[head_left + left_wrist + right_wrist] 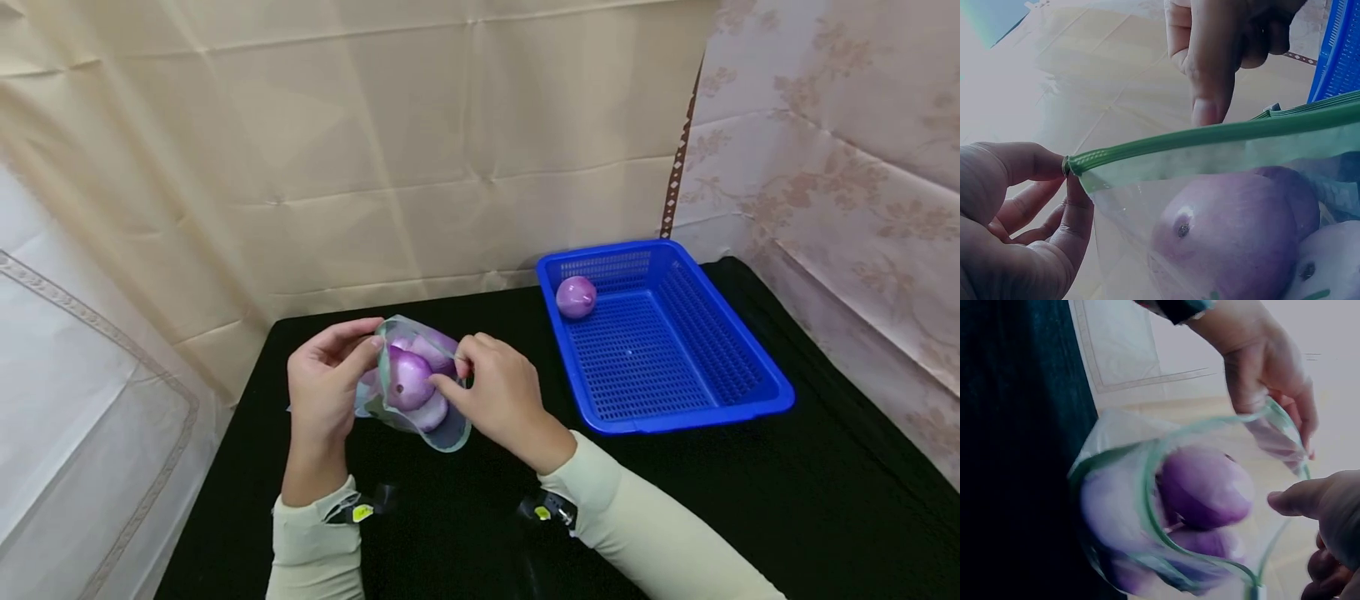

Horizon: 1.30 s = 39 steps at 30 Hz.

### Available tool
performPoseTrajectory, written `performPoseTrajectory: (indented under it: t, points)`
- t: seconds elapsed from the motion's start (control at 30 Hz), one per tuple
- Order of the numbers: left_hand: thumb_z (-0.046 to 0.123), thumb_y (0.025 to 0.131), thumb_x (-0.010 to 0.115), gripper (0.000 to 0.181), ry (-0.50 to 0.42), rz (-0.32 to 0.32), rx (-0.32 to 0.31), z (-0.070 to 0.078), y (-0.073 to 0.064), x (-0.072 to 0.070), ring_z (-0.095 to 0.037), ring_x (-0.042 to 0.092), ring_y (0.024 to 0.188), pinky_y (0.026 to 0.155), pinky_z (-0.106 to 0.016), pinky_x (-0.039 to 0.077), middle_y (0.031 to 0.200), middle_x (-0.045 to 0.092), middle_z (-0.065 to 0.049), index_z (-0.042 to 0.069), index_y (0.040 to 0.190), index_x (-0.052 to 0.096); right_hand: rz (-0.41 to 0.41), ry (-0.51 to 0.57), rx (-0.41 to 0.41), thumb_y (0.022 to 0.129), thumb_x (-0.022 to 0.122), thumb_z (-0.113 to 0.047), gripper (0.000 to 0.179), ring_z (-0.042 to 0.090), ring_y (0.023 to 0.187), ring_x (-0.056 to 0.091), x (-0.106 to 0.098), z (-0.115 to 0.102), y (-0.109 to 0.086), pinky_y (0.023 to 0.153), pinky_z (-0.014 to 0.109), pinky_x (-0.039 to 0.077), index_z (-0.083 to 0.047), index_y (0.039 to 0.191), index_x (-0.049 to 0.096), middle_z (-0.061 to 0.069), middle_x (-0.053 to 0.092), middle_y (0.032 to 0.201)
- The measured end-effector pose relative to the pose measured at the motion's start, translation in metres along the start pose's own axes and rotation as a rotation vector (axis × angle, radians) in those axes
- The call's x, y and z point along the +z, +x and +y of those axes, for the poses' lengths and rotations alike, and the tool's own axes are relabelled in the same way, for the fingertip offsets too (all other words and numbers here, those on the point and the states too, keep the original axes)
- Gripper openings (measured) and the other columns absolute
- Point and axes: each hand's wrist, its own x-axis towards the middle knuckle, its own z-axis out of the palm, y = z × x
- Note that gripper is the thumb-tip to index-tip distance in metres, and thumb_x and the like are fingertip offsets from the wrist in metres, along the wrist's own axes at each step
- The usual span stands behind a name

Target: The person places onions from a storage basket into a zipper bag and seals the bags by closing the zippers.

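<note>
A clear zip bag with a green zip rim holds several purple onions. My left hand pinches the bag's corner; in the left wrist view the thumb and fingers close on the end of the green zip. On the other side, my right hand is at the bag's mouth, thumb stretched out across the rim. Its other fingers are curled, and whether they grip the film is unclear. The bag's mouth stands open in the right wrist view, with onions showing inside.
To the right of the bag stands a blue plastic basket with one purple onion in its far left corner. Both rest on a black-covered table. A beige curtain hangs behind, and a patterned cloth hangs at the right.
</note>
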Motion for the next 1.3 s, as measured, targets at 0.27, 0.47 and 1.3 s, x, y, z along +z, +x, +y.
performPoseTrajectory:
  t: [0.27,0.47,1.3]
  points:
    - [-0.003,0.09,0.077,0.021,0.058,0.006,-0.003,0.001,-0.001,-0.001,-0.017,0.072,0.077,0.069,-0.03,0.063,0.094,0.075,-0.01,-0.012,0.108,0.071,-0.182,0.007,0.051,0.087,0.082,-0.041,0.027,0.01,0.068,0.049,-0.033,0.01,0.017,0.057,0.029,0.041,-0.024,0.088,0.061,-0.005,0.056,0.082]
    - [0.0,0.091,0.076,0.021,0.07,-0.085,-0.006,-0.011,0.007,0.018,-0.015,0.072,0.077,0.069,-0.029,0.063,0.094,0.076,-0.008,-0.011,0.109,0.072,-0.223,-0.061,0.117,0.087,0.081,-0.037,0.022,0.015,0.08,0.057,-0.066,0.044,0.023,0.068,0.035,0.047,-0.023,0.093,0.065,-0.004,0.061,0.093]
    - [0.0,0.091,0.076,0.021,0.048,-0.109,-0.009,-0.016,0.013,0.028,-0.016,0.073,0.077,0.07,-0.031,0.064,0.096,0.076,-0.01,-0.011,0.108,0.071,-0.311,0.032,0.354,0.092,0.079,-0.034,0.045,0.04,0.123,0.059,-0.114,0.138,0.056,0.099,0.058,0.051,-0.011,0.128,0.063,0.018,0.058,0.135]
